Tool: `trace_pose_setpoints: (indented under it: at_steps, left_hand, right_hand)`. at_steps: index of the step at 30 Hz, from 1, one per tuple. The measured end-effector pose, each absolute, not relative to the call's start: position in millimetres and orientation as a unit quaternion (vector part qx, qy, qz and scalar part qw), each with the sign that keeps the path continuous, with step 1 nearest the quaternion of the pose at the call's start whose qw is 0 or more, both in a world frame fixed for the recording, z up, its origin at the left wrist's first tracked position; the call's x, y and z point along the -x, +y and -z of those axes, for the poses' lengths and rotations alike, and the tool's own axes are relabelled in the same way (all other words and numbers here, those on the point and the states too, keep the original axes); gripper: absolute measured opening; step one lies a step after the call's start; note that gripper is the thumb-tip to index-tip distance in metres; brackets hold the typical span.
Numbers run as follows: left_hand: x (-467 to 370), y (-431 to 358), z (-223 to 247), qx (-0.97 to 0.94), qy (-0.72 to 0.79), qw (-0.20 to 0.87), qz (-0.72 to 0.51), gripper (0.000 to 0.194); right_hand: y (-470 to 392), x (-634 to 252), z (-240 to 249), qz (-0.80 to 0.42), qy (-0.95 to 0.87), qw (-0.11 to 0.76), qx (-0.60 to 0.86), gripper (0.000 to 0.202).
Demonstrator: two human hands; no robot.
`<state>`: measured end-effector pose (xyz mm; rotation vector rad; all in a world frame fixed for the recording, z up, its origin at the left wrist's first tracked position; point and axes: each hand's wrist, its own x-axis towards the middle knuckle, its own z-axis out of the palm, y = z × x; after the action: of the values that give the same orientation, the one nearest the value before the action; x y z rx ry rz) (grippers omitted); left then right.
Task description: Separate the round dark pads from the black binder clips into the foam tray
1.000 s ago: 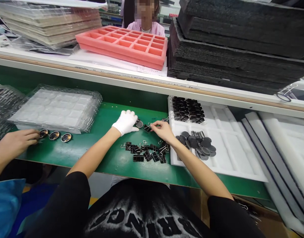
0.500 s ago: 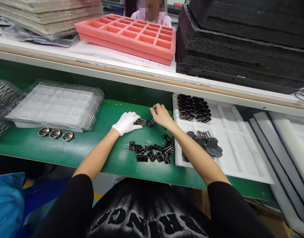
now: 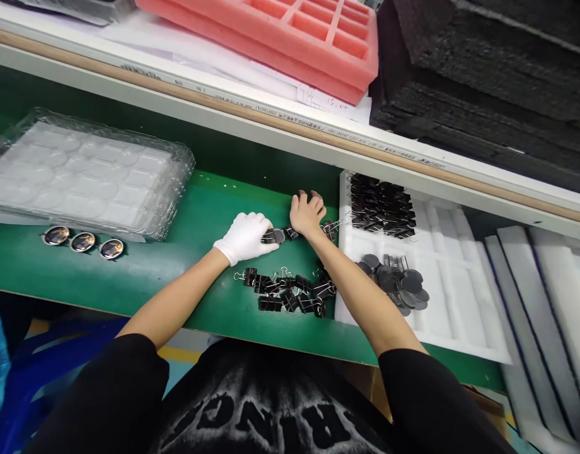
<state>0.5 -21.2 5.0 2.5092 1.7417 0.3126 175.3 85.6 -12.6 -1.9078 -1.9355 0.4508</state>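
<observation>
My left hand (image 3: pixel 246 238), in a white glove, closes its fingers and thumb around dark round discs (image 3: pixel 273 236) just above the green bench. To its right is my bare right hand (image 3: pixel 307 213), palm down with its fingers apart and nothing visible in them. A black binder clip (image 3: pixel 290 232) lies between the two hands, right beside the discs. More binder clips (image 3: pixel 330 228) show to the right of my right wrist. Nearer my body, a loose heap of black binder clips (image 3: pixel 290 293) with silver handles is spread over the bench, partly behind my right forearm.
On the right, a white tray (image 3: pixel 453 265) bears rows of black clips (image 3: pixel 382 205) and a pile of dark discs (image 3: pixel 406 284). Clear plastic trays (image 3: pixel 91 170) are stacked at left, with three round shiny pieces (image 3: pixel 82 241) before them. A shelf edge (image 3: pixel 252 113) crosses behind.
The camera view has tilted down and shifted. My right hand's fingers have spread, just beyond the binder clip. My left hand keeps hold of the discs in about the same place.
</observation>
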Motion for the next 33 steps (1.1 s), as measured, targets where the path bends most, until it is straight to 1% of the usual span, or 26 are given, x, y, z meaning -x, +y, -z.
trace_pose_setpoints:
  at_steps: [5,14,19,22,24,25,27,29,30,32,33]
  left_hand:
    - [-10,-25,-2,-0.805,0.582,0.033,-0.111,0.047]
    - [-20,-21,-2,-0.789,0.605,0.007,-0.104,0.051]
    - [-21,-19,-2,-0.783,0.613,0.014,-0.100,0.051]
    - [-18,-20,-2,-0.788,0.607,0.010,-0.100,0.050]
    - [-14,-21,-3,-0.790,0.601,0.015,-0.117,0.050]
    - [-12,-22,-5,-0.788,0.599,0.030,-0.136,0.049]
    - [-6,-23,-9,-0.767,0.606,0.089,-0.190,0.045]
    - [-2,-23,-15,-0.714,0.636,0.159,-0.247,0.043]
    - [-1,-23,-19,-0.680,0.653,0.194,-0.271,0.046]
    - [-2,-24,-25,-0.621,0.675,0.260,-0.301,0.058]
    - [-4,-24,-27,-0.600,0.678,0.290,-0.310,0.063]
  right_hand:
    - [88,-171,19,-0.133,-0.666,0.209,0.703,0.056]
    - [90,-172,21,-0.138,-0.658,0.232,0.703,0.054]
    - [88,-169,22,-0.133,-0.650,0.258,0.702,0.052]
    - [84,-167,13,-0.154,-0.626,0.284,0.710,0.049]
    - [79,-171,1,-0.205,-0.611,0.314,0.697,0.049]
    - [76,-176,-6,-0.250,-0.616,0.332,0.670,0.052]
    - [69,-188,-18,-0.365,-0.658,0.343,0.563,0.054]
    - [59,-202,-26,-0.455,-0.713,0.310,0.434,0.044]
    - [54,-208,-28,-0.475,-0.736,0.288,0.386,0.041]
    - [43,-215,-29,-0.475,-0.764,0.259,0.351,0.054]
    - [39,-216,-28,-0.472,-0.767,0.254,0.354,0.056]
